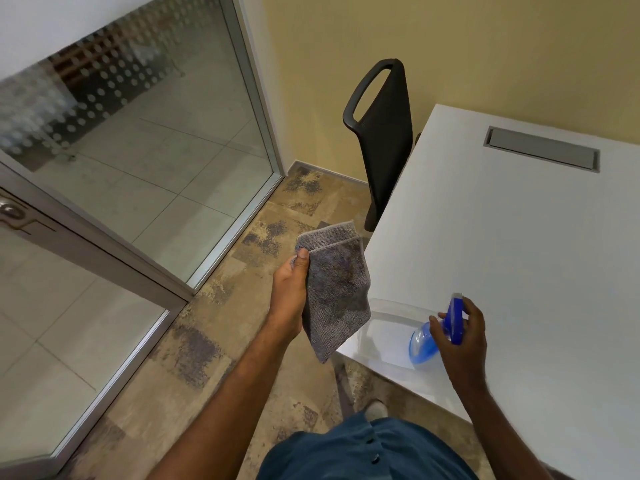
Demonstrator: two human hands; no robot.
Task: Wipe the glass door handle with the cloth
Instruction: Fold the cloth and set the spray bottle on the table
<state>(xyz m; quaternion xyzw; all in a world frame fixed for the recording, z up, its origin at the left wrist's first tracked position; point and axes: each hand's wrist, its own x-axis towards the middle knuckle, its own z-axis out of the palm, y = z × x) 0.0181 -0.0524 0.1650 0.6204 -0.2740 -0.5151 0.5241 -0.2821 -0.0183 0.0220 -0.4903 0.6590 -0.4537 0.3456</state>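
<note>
My left hand (289, 292) holds a folded grey cloth (334, 289) in front of me; the cloth has a darker damp-looking patch and hangs beside the table corner. My right hand (462, 336) grips a blue spray bottle (438, 332) by its trigger head, over a clear plastic tray (382, 336) at the table's near corner. The glass door (72, 334) is at the left, and only a small metal part of its handle (8, 211) shows at the frame's left edge, far from both hands.
A white table (519, 254) with a grey cable hatch (542, 148) fills the right side. A black chair (382, 133) stands behind it against a yellow wall. A fixed glass panel (149, 150) with frosted dots stands beside the door. Mottled carpet (221, 341) covers the floor.
</note>
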